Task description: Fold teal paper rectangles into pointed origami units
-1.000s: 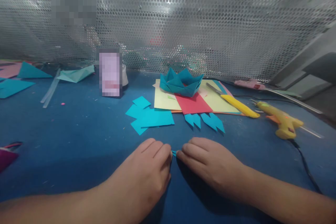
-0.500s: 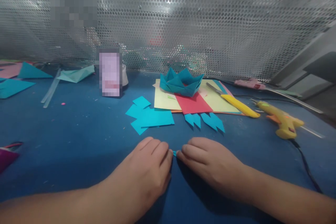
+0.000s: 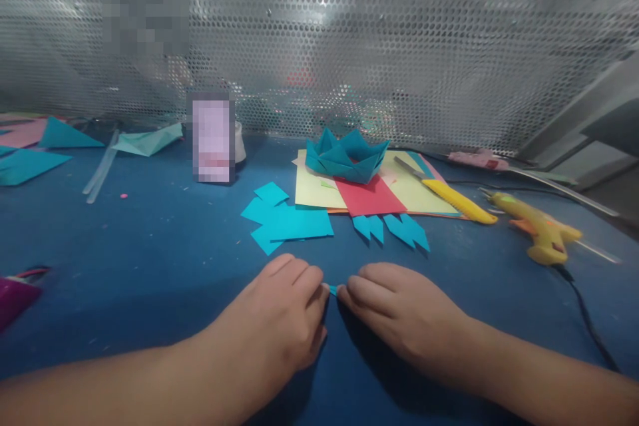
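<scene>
Between my left hand (image 3: 292,306) and my right hand (image 3: 392,303) a small piece of blue paper (image 3: 333,290) is pinched by the fingertips, low over the blue table. Both hands are closed, and the fingers hide most of the paper. Just beyond my left hand lie several flat blue paper pieces (image 3: 299,223), partly overlapping. Small folded blue paper points (image 3: 407,231) lie past my right hand. Behind them a folded blue paper crown shape (image 3: 347,156) stands on a red sheet (image 3: 372,196) and pale yellow sheets (image 3: 314,190).
A yellow utility knife (image 3: 459,201) lies across the sheets, blade out. To its right is a yellow glue gun (image 3: 542,229) with a black cord. A phone (image 3: 212,140) stands upright at back left, near clear glue sticks (image 3: 102,170). A perforated metal panel (image 3: 424,46) closes the back.
The whole view has shifted slightly. Both hands keep their pinch on the blue paper, with hardly any movement.
</scene>
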A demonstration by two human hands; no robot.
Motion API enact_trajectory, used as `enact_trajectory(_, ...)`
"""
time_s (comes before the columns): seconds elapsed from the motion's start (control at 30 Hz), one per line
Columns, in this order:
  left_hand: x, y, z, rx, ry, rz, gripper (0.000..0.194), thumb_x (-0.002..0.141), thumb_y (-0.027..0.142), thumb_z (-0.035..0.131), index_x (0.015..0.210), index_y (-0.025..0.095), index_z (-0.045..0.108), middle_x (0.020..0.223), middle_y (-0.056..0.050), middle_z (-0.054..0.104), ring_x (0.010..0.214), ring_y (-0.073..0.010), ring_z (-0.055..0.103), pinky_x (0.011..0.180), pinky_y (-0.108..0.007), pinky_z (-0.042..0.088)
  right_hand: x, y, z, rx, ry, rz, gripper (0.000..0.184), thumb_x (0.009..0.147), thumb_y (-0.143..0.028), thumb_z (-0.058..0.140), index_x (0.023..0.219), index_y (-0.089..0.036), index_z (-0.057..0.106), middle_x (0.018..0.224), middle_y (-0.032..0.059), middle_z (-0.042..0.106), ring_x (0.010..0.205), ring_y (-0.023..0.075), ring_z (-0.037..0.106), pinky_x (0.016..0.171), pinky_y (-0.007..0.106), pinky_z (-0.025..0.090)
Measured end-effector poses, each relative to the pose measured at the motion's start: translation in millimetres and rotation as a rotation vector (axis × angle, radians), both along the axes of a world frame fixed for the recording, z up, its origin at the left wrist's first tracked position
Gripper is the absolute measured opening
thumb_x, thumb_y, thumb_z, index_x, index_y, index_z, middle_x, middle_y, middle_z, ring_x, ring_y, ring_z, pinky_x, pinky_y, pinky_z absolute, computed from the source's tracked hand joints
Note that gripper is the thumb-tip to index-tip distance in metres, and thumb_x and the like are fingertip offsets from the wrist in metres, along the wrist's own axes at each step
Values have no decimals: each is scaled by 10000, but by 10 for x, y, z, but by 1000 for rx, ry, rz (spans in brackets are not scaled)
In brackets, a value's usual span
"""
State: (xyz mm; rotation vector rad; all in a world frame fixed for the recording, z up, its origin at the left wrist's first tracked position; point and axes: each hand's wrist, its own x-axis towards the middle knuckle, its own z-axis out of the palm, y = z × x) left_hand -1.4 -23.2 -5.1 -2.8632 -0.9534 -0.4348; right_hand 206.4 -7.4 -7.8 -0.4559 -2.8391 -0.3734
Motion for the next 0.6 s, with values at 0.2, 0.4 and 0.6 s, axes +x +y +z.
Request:
enact_trajectory(0.2,-14,38,14,-18,-35,-18,157,766,181,494,798,125,637,770,-80,607,700,-233,550,648,-380,456,8,-6,-27,36,10,21,359,898,-6,329,771,-120,644,638,52,510,596,188,371,522,334,311)
enact_trajectory(0.4,-27,57,59,-52,-29,-29,146,745,243,562,810,146,650,790,-65,630,733,-224,578,695,-374,450,21,-123,10,-27,-41,-27,249,837,-24,416,818,-107,650,671,64,519,615,192,380,540,347,296)
enact_trajectory(0.6,-32,92,47,26,-64,-28,168,738,270,575,799,146,671,718,-46,632,671,-208,571,686,-370,434,-1,-188,8,36,-41,-71,182,881,-104,487,775,-144,630,660,46,499,623,196,396,541,349,259)
